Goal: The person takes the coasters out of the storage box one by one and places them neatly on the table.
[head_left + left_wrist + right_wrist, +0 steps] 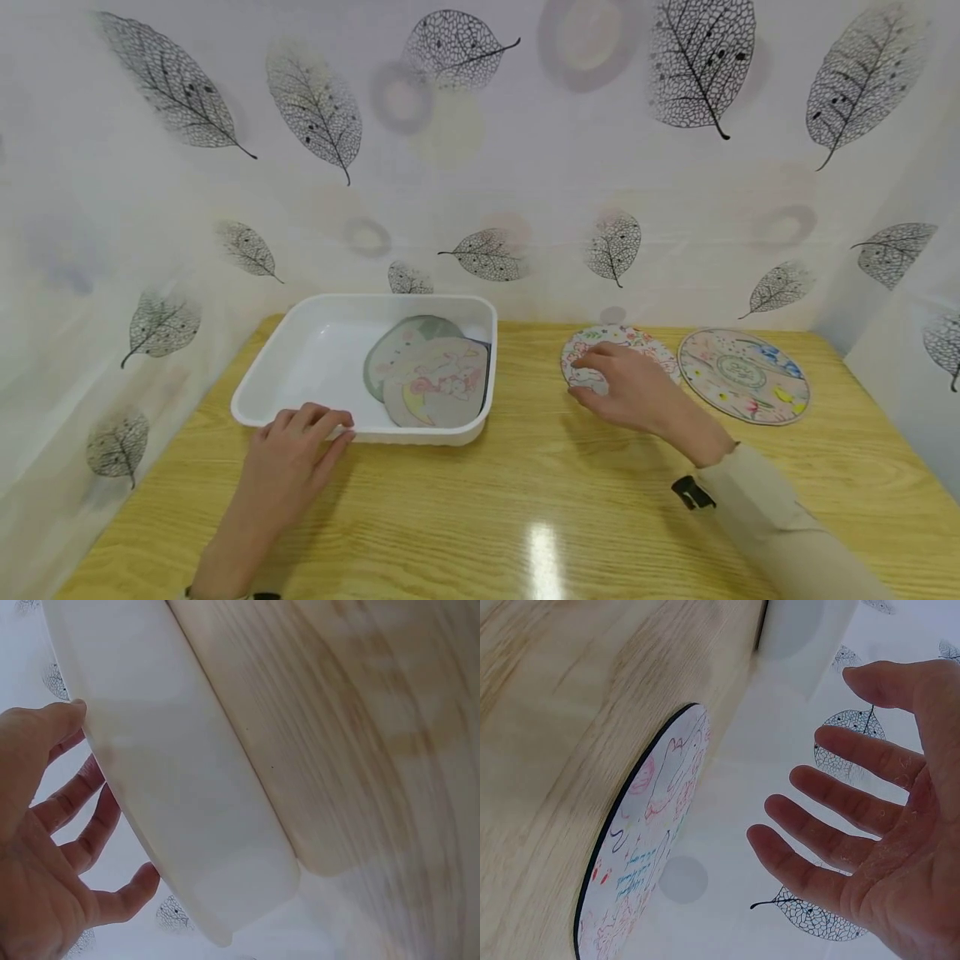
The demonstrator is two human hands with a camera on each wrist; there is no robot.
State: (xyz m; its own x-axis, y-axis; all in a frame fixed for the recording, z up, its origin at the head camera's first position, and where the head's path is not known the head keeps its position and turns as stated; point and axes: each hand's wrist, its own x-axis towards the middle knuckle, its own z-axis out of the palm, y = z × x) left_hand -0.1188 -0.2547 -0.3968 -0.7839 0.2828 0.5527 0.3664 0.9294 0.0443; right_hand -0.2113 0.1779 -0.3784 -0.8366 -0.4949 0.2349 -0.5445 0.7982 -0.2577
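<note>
My left hand [292, 458] grips the near rim of a white plastic basin [300, 425], thumb on the outside and fingers over the edge. In the left wrist view, the basin's outer wall [172, 772] rises from the wood. My right hand [630, 387] hovers over a round floral mat with a white rabbit [592, 379], fingers spread and nothing held. The right wrist view shows this mat [649, 832] lying flat, black-edged, below the fingers. Inside the basin, a pale round mat with a moon drawing [438, 383] overlaps a grey-green one [382, 350].
To the right of the rabbit mat lies another round mat [742, 375] with flowers and a central wreath. A dark blue edge [489, 375] shows at the basin's right wall. Behind the wooden table [465, 517] hangs a white leaf-print curtain [450, 192].
</note>
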